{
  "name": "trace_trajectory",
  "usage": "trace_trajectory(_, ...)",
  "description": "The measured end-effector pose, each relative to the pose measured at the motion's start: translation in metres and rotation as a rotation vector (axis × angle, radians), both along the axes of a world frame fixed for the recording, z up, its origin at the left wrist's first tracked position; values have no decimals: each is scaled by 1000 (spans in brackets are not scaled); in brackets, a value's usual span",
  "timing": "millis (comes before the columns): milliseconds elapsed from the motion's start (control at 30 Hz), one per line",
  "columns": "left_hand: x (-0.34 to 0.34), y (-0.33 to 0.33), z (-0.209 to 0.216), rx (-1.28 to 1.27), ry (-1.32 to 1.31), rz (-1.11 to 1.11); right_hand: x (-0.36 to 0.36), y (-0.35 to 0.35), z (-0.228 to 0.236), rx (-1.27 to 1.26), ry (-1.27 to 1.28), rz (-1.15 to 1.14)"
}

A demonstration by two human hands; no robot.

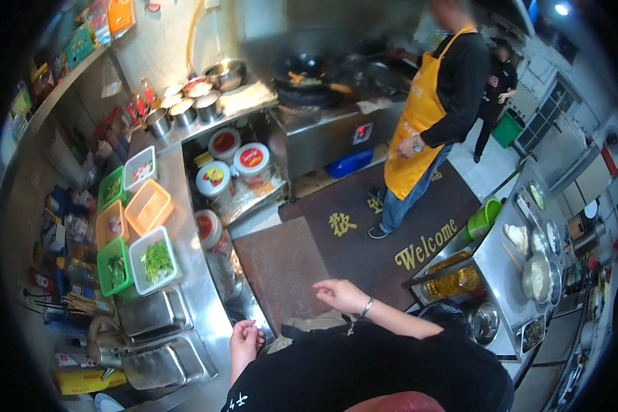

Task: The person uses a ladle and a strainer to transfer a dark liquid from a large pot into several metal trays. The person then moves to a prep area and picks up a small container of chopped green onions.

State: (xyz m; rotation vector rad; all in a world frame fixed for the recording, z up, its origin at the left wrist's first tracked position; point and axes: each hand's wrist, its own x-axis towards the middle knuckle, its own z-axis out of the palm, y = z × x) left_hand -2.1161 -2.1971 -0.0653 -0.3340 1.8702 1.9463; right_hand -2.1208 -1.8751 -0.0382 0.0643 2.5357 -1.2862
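My left hand (245, 339) is beside the steel counter edge, its fingers curled in loosely, with nothing visible in them. In front of my body hangs my right hand (342, 296), a bracelet (367, 307) on its wrist; the fingers are loosely bent, apart and bare. On the counter left of my left hand stand two lidded steel pans (159, 312). Beyond these, a white bin (174, 255) holds chopped greens (157, 261), next to a green bin (115, 267) with darker leaves. Neither hand touches any of these.
A co-worker in a yellow apron (419, 117) stands at a wok (299, 72) with food in it. Lidded tubs (214, 180) fill a low shelf. Dark mats (281, 268) cover the floor. A steel table (505, 254) with bowls stands right; another person (496, 96) is behind.
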Motion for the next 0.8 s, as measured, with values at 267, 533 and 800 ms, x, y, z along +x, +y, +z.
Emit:
trace_trajectory(267,11,51,7,-64,35,-248,97,44,-1,-57,63,-223)
trace_trajectory(533,69,103,6,-87,57,-371,194,89,-17,-52,89,-390)
trace_trajectory(800,137,124,3,-142,98,-431,295,104,-20,-47,94,-469)
